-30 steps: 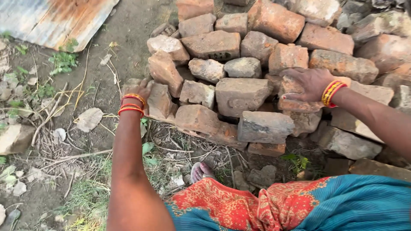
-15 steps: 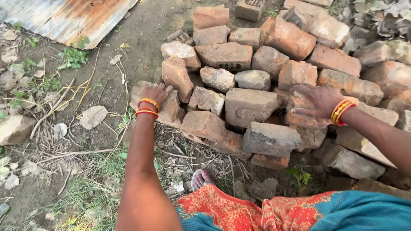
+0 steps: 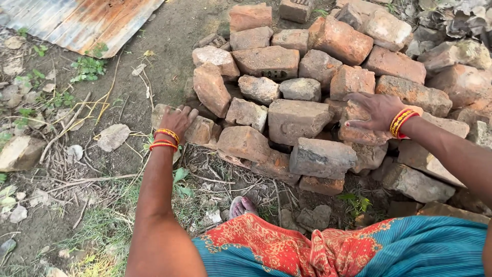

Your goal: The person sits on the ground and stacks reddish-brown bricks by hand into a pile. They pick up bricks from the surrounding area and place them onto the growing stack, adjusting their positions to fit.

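My left hand (image 3: 177, 120) rests flat on a pale worn brick (image 3: 201, 131) at the left edge of a heap of old red bricks (image 3: 297, 119). Orange and red bangles circle that wrist. My right hand (image 3: 372, 110), with matching bangles, lies palm down on a reddish brick (image 3: 361, 133) near the middle right of the heap, fingers spread over its top. Neither hand has lifted its brick. My foot in a sandal (image 3: 242, 206) shows below, above a teal and red patterned cloth (image 3: 338, 249).
A rusty corrugated metal sheet (image 3: 84, 20) lies at the top left on bare dirt. Loose stones (image 3: 114, 136), dry sticks and patches of grass cover the ground at the left. Dry leaves and rubble sit at the top right.
The view has shifted so the heap sits lower in frame. Both hands stay on the same bricks; the left hand has slid slightly along its brick.
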